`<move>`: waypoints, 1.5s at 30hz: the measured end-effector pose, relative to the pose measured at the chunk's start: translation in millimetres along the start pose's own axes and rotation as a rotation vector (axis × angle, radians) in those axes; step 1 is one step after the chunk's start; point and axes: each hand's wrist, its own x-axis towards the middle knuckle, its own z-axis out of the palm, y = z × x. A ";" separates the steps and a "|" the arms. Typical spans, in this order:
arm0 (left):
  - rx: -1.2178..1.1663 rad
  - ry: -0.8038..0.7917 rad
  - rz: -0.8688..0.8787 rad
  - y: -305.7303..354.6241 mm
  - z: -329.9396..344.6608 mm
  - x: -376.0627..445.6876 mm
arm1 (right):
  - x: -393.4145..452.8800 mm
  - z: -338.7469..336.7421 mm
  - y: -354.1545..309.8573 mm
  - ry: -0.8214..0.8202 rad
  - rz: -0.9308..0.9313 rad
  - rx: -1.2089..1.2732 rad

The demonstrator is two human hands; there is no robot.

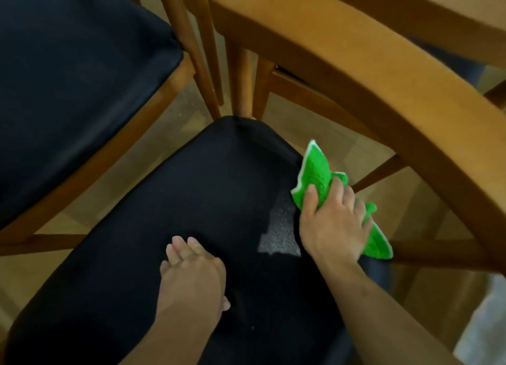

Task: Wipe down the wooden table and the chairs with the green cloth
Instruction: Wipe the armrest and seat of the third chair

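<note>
A wooden chair with a black padded seat [191, 194] fills the lower middle of the view. Its curved wooden backrest [356, 71] arcs across the upper right. My right hand [331, 225] grips the bunched green cloth [315, 175] at the seat's right edge, with cloth sticking out above and below the hand. My left hand [191, 271] rests on the seat with straight fingers, holding nothing. A pale speckled patch [279, 233] shows on the seat just left of my right hand.
A second chair with a black seat [68, 90] stands at the upper left, its wooden frame close to the first chair. Thin wooden spindles [202, 49] rise between them. Light wooden floor [315, 123] shows underneath. The wooden table edge [438, 5] sits at top right.
</note>
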 end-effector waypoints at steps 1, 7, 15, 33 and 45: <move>-0.001 -0.011 -0.001 0.1 0.2 0.8 | -1.9 0.2 -1.5 0.003 0.025 0.001; -0.042 -0.025 0.009 1.8 -0.8 3.0 | 23.9 1.2 -70.4 -0.023 -0.075 0.039; 0.006 0.047 0.033 -0.1 0.6 -2.8 | -4.9 11.2 -140.6 -0.270 -0.918 -0.053; -0.878 0.517 -0.176 -122.3 38.2 -22.4 | -129.0 37.8 -111.5 -0.296 -0.640 -0.043; -0.835 0.333 -0.243 -148.3 60.2 -40.1 | -261.6 57.7 49.1 -0.061 -1.514 -0.608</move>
